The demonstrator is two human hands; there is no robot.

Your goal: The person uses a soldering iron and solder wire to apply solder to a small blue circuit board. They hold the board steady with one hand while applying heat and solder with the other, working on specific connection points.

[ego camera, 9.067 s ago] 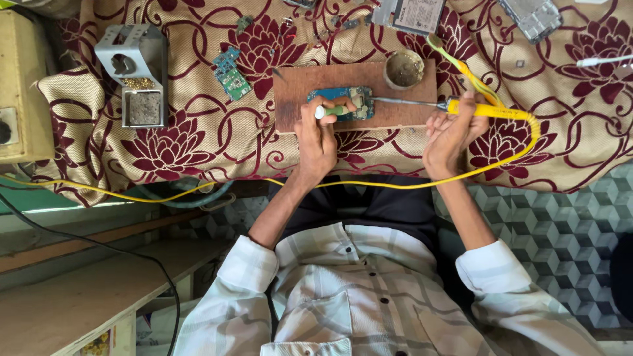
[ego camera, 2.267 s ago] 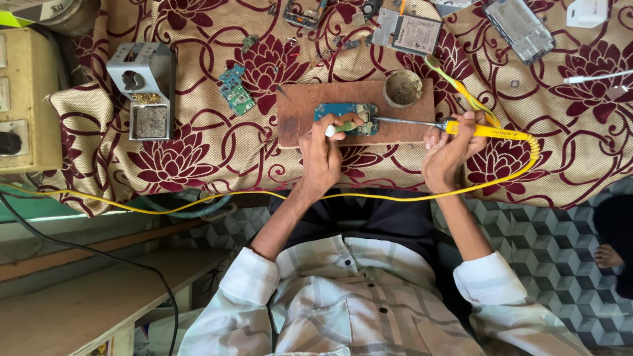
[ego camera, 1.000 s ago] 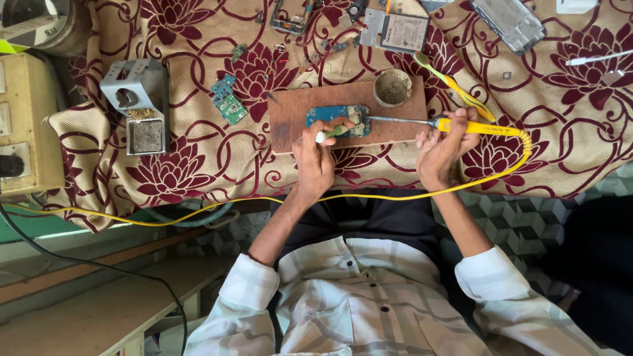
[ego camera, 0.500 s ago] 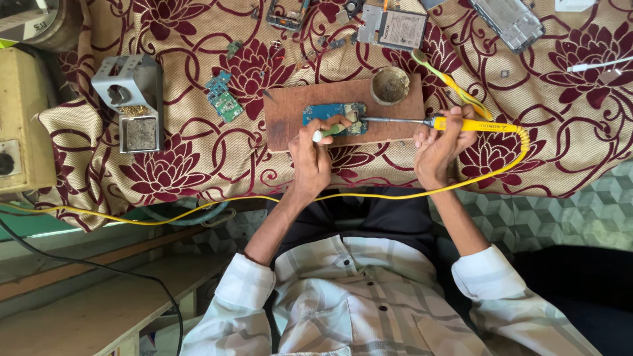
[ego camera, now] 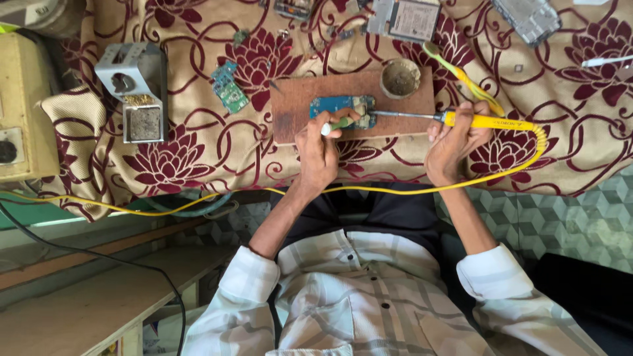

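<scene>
A small blue circuit board (ego camera: 335,105) lies on a brown wooden board (ego camera: 297,115) set on a flower-patterned cloth. My left hand (ego camera: 318,151) is closed around a thin green and white tool (ego camera: 335,124) whose end rests on the circuit board. My right hand (ego camera: 453,146) grips a yellow-handled soldering iron (ego camera: 484,121). Its metal tip reaches left to the circuit board's right end. The iron's yellow cord (ego camera: 369,190) loops along the table's near edge.
A small round tin (ego camera: 400,78) sits on the wooden board's far right corner. A grey metal iron stand (ego camera: 135,89) and a green circuit board (ego camera: 229,88) lie to the left. A beige box (ego camera: 20,112) stands far left. More boards and parts line the far edge.
The view has shifted slightly between frames. Both hands stay on the same tools at the circuit board, with only small movements.
</scene>
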